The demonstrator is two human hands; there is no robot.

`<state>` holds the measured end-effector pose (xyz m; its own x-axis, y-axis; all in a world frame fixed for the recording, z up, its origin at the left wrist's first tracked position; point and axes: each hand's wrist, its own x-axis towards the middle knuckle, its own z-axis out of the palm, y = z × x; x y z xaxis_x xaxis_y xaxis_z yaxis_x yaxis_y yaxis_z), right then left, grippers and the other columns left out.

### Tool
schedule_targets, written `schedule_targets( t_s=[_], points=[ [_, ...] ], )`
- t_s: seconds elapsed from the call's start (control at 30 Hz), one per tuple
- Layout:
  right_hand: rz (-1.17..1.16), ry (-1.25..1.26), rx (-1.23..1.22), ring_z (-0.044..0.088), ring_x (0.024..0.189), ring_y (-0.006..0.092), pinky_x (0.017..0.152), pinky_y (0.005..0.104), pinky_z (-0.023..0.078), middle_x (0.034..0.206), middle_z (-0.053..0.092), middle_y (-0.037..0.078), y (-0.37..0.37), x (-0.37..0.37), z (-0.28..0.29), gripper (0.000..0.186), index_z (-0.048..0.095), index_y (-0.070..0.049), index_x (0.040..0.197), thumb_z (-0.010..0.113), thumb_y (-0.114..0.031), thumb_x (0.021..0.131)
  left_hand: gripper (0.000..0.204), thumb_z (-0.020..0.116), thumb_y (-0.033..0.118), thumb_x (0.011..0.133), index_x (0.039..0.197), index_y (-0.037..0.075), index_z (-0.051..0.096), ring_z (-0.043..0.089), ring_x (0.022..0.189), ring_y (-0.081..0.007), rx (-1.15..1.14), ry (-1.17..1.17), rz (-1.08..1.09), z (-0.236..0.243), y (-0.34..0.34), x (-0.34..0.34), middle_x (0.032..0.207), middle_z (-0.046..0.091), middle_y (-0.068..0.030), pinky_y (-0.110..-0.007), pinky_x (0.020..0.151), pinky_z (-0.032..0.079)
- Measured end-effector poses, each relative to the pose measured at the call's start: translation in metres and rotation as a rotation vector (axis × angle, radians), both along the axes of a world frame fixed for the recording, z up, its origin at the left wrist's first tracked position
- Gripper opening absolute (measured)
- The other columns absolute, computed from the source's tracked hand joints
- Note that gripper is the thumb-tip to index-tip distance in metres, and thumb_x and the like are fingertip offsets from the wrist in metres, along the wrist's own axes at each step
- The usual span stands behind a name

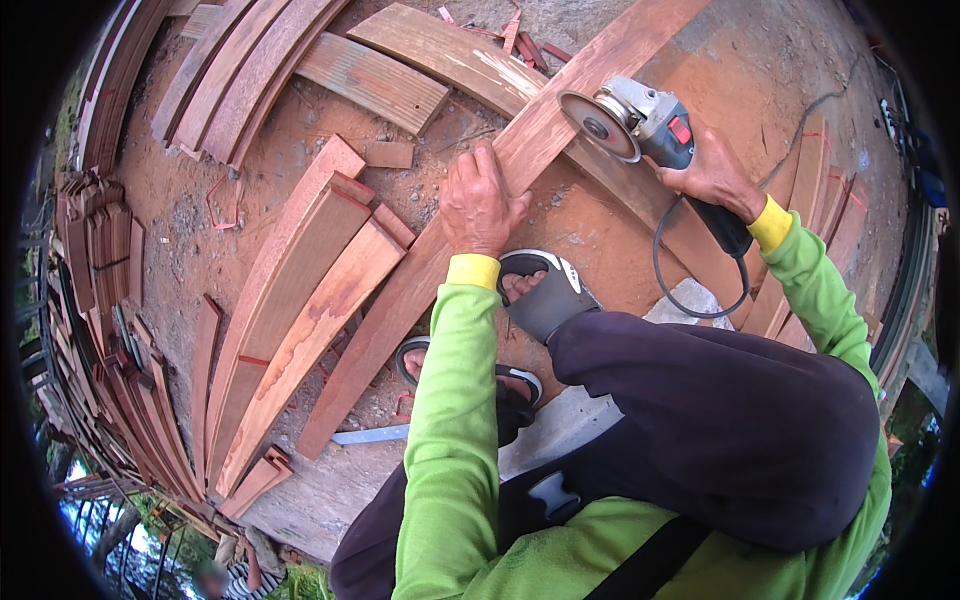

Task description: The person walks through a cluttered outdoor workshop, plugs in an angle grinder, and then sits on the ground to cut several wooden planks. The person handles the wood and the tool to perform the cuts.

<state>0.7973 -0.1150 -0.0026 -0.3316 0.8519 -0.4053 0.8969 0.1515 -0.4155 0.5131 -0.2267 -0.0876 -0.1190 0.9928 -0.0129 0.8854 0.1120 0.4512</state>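
A long reddish-brown wooden plank [540,142] runs diagonally from the upper right down to the lower left, past my feet. My left hand [482,200] grips it near the middle, with the fingers over its top face and the thumb along its right edge. In my right hand [712,178] is an angle grinder [662,122] with a grey body and a red switch. Its round cutting disc [600,127] overlaps the plank's right edge in this view; whether it touches the wood I cannot tell. Another board [450,52] crosses underneath the plank.
Stacked planks [300,270] lie at the left of the long plank, with more boards [240,75] at the upper left and others [805,200] at the right. The grinder's black cord [657,262] loops beside my knee. A grey concrete block [690,300] lies near it.
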Motion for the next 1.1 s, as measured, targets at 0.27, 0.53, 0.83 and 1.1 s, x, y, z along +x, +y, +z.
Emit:
schedule_targets(
  t_s=[0.27, 0.53, 0.83, 1.1],
  points=[
    [-0.039, 0.017, -0.04, 0.066, 0.088, 0.0414, 0.08, 0.0433, 0.052, 0.092, 0.065, 0.028, 0.001, -0.004, 0.003, 0.068, 0.053, 0.009, 0.116, 0.076, -0.028, 0.063, 0.077, 0.086, 0.03, 0.054, 0.119, 0.006, 0.053, 0.061, 0.091, -0.0323, -0.023, -0.016, 0.021, 0.0, 0.002, 0.001, 0.098, 0.057, -0.0131, -0.042, 0.078, 0.051],
    [-0.01, -0.023, -0.015, 0.066, 0.091, 0.0413, 0.082, 0.0426, 0.052, 0.096, 0.066, 0.029, 0.001, -0.006, 0.003, 0.071, 0.052, 0.011, 0.117, 0.077, -0.028, 0.063, 0.078, 0.089, 0.032, 0.053, 0.117, 0.007, 0.051, 0.061, 0.089, -0.0306, -0.014, -0.018, 0.022, 0.001, 0.0, 0.0, 0.095, 0.055, -0.0118, -0.041, 0.076, 0.05],
    [-0.053, 0.037, -0.056, 0.067, 0.09, 0.0393, 0.082, 0.042, 0.052, 0.096, 0.067, 0.026, 0.001, -0.014, 0.013, 0.066, 0.054, 0.006, 0.118, 0.076, -0.025, 0.064, 0.079, 0.088, 0.031, 0.053, 0.119, 0.007, 0.052, 0.061, 0.089, -0.0305, -0.028, -0.01, 0.034, 0.001, 0.001, 0.001, 0.095, 0.057, -0.0117, -0.041, 0.075, 0.051],
    [-0.067, -0.011, -0.055, 0.067, 0.089, 0.0399, 0.08, 0.0422, 0.053, 0.093, 0.067, 0.027, 0.002, -0.009, 0.005, 0.069, 0.054, 0.008, 0.118, 0.077, -0.027, 0.063, 0.077, 0.088, 0.031, 0.053, 0.116, 0.007, 0.051, 0.061, 0.088, -0.0293, -0.022, -0.012, 0.028, 0.001, 0.001, 0.001, 0.093, 0.055, -0.011, -0.041, 0.073, 0.049]
  ],
)
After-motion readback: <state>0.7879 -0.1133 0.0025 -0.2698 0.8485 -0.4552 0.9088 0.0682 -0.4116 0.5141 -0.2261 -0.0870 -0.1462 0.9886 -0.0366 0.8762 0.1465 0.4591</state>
